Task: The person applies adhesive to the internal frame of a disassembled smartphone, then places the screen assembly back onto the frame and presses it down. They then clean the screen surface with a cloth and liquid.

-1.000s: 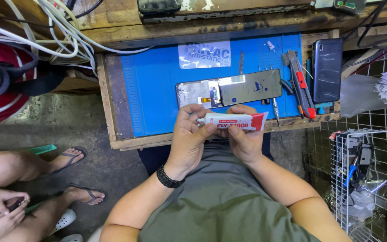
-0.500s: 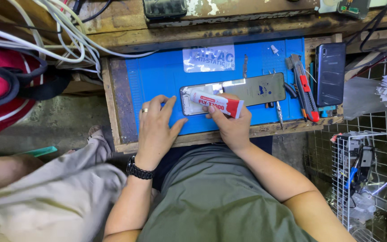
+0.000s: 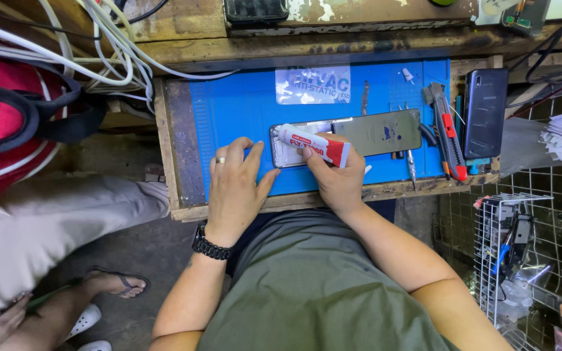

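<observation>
Glue tube held over an opened phone.
My right hand [image 3: 339, 182] grips the glue tube [image 3: 313, 144]; my left hand [image 3: 235, 188] lies flat, fingers spread, steadying the phone frame [image 3: 282, 155] on the blue mat [image 3: 242, 110].

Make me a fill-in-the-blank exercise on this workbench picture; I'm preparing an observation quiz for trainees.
1. The right hand holds a white and red ____ over the opened phone.
2. The left hand rests flat on the ____ work mat.
3. On the left wrist sits a black ____.
4. A utility knife with a red slider lies to the ____ of the phone.

Missing words: tube; blue; watch; right
</observation>
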